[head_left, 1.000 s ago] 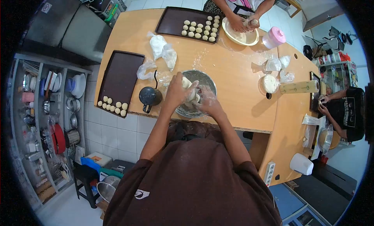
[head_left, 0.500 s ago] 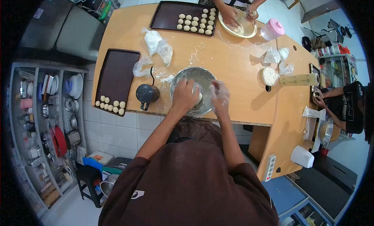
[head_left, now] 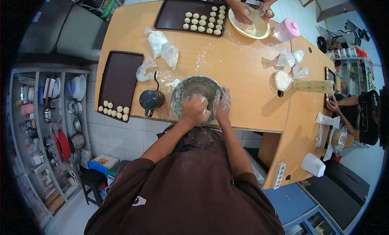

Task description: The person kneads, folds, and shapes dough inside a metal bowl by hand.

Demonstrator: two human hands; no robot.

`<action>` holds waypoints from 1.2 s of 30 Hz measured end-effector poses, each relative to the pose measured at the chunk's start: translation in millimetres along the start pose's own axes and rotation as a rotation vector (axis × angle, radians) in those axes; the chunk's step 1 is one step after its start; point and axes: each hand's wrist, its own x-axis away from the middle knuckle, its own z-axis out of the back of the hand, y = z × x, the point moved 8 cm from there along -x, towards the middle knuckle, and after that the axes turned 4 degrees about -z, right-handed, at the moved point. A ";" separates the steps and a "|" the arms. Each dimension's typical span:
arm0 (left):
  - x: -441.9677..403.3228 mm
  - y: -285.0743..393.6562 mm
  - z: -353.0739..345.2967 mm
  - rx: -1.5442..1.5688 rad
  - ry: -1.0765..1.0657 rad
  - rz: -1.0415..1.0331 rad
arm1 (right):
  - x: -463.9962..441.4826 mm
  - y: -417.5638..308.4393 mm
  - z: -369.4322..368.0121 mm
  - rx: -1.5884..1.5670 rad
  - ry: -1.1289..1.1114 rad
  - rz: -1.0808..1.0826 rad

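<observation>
A metal bowl [head_left: 187,84], floury inside, stands at the table's front edge before me. My left hand [head_left: 195,110] is down in it with the fingers curled round a lump of pale dough [head_left: 204,100], most of which the hand hides. On the right side, my flour-dusted right hand [head_left: 222,107] grips the bowl's rim, fingers outside and along the edge. Left of the bowl sits a dark round pot-like device [head_left: 152,98] with a thin curved stem. Behind that lies a plastic bag of white flour [head_left: 159,44].
A dark tray [head_left: 117,79] with several dough balls lies at left; another tray [head_left: 170,18] holds more at the back. Across the table a person's hands [head_left: 243,14] work over a cream bowl [head_left: 259,33]. A pink-lidded jar [head_left: 287,30] and a film roll [head_left: 314,87] stand right.
My left hand has gone lower into the bowl with the dough. My right hand has come onto the rim, and the bowl looks tipped and shifted slightly left and nearer.
</observation>
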 end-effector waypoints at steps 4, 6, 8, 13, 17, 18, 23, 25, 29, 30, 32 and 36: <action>-1.6 2.4 -7.3 -0.019 -0.004 -0.073 | -1.1 20.1 -10.1 0.091 0.054 0.067; -4.8 -1.0 -12.1 -0.025 -0.047 -0.063 | -4.6 5.2 -5.8 0.073 -0.014 0.034; -4.5 -1.8 -16.7 -0.041 -0.055 -0.081 | -7.6 -2.7 -6.6 0.065 -0.084 -0.046; -16.7 -14.6 -31.6 -0.053 -0.086 -0.072 | -16.4 9.0 -16.2 0.151 -0.060 -0.003; -23.8 -21.7 -41.8 -0.084 -0.129 -0.019 | -17.7 15.5 -20.9 0.142 -0.083 -0.108; -29.0 -25.9 -44.2 -0.093 -0.139 -0.009 | -21.6 15.3 -22.3 0.162 -0.061 -0.086; -40.2 -29.9 -49.4 -0.051 -0.221 -0.025 | -25.2 11.9 -22.8 0.093 -0.093 -0.124; -45.8 -35.0 -54.5 -0.040 -0.276 -0.026 | -31.0 7.6 -21.7 0.036 -0.139 -0.176; -45.9 -43.0 -68.9 -0.062 -0.432 0.001 | -33.2 6.0 -20.5 -0.032 -0.186 -0.198; -47.9 -44.6 -70.8 -0.062 -0.437 -0.003 | -34.5 5.8 -20.4 -0.041 -0.180 -0.174; -44.7 -48.0 -74.9 -0.082 -0.422 -0.015 | -30.2 16.8 -25.3 -0.004 -0.162 -0.168; -45.9 -49.9 -74.6 -0.067 -0.420 0.001 | -31.3 13.0 -21.9 0.019 -0.135 -0.125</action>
